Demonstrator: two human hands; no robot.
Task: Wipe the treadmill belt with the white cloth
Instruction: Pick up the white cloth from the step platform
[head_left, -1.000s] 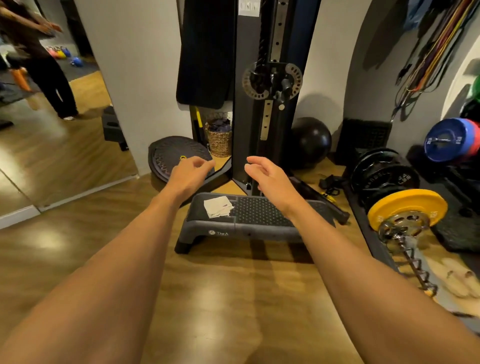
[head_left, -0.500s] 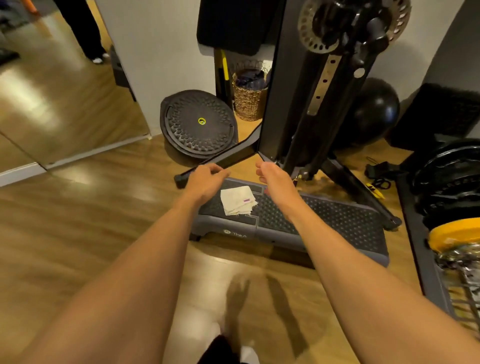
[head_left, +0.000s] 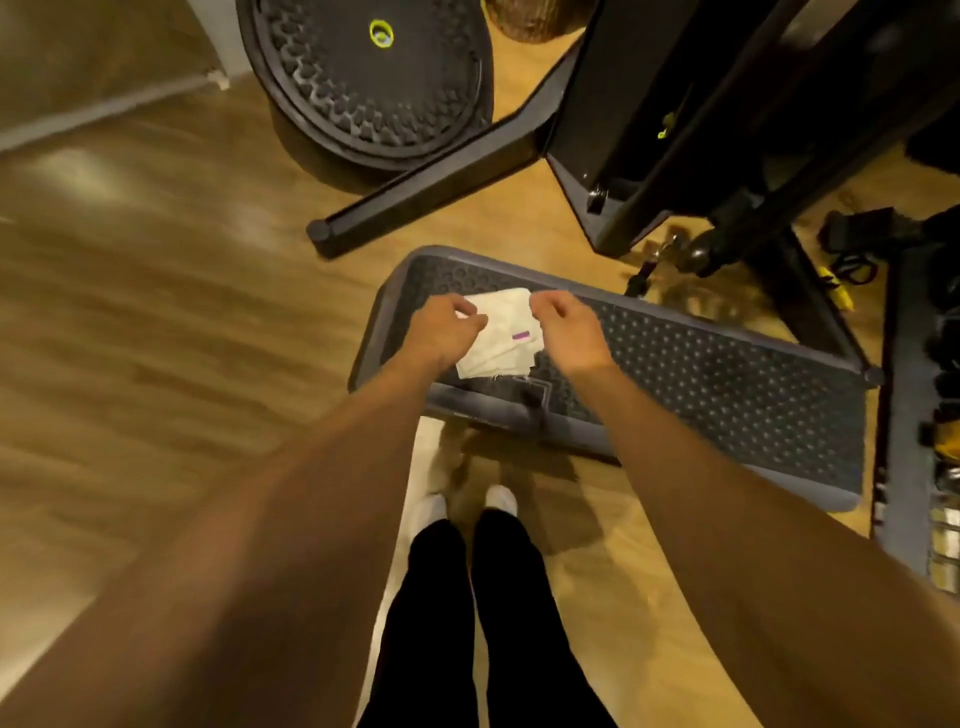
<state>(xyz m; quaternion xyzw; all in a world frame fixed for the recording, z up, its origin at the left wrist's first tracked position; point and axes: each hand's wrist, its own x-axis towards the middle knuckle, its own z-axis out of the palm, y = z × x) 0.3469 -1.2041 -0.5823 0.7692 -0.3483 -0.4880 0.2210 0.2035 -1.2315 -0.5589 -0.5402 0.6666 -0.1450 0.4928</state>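
Two hands are over the white cloth (head_left: 506, 340), which lies folded on the left end of the dark studded platform (head_left: 727, 374), closer to its far edge than its near one. A small purple tag (head_left: 521, 336) faces up near the cloth's right side.

Left hand (head_left: 441, 332): fingers curled, covering the cloth's left edge. A strip of white shows between thumb and fingers, so it is pinching the cloth.

Right hand (head_left: 566, 327): fingers curled, knuckles up, tips meeting the cloth's far right corner. Motion blur; cannot tell whether it is actually gripping the cloth.

Both forearms are bare and reach in from the bottom corners.

The platform sits slantwise on the wooden floor (head_left: 156, 312), with a grey rim around the studded top. The rest of the top is bare to the right of the cloth.

Containers: one woven basket (head_left: 530, 21) at the top edge, with only its lower part in frame and its contents out of view.

Beyond the platform's far left corner:
- A black floor leg (head_left: 441, 176) of a machine frame (head_left: 649, 130) lies on the floor.
- A round black textured disc (head_left: 374, 88) with a yellow-green mark leans behind it.

Near the platform's far right corner are black straps with yellow parts (head_left: 852, 260), blurred.

Below the near edge are two legs in black trousers (head_left: 467, 623), with white-covered feet (head_left: 434, 512) just short of the platform.
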